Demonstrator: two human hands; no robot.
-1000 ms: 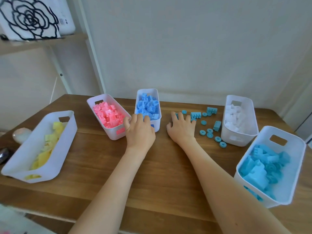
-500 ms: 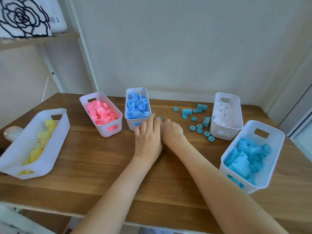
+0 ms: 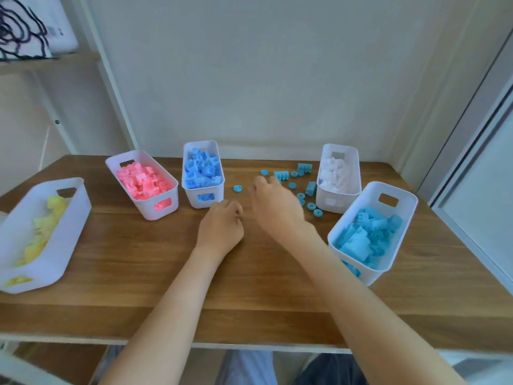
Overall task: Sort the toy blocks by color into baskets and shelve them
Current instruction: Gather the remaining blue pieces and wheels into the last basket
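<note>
Both bare forearms reach forward from the bottom edge, converging toward the middle. The left hand (image 3: 220, 227) lies knuckles up, its fingers curled under in a loose fist; whether it holds anything is hidden. Just beside it, the right hand (image 3: 273, 208) is blurred, palm down, fingers stretched forward.

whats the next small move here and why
Probably the right hand closes on the loose turquoise pieces just beyond it and carries them to the rightmost basket: they lie unsorted on the table, and that basket holds the same colour.
</note>
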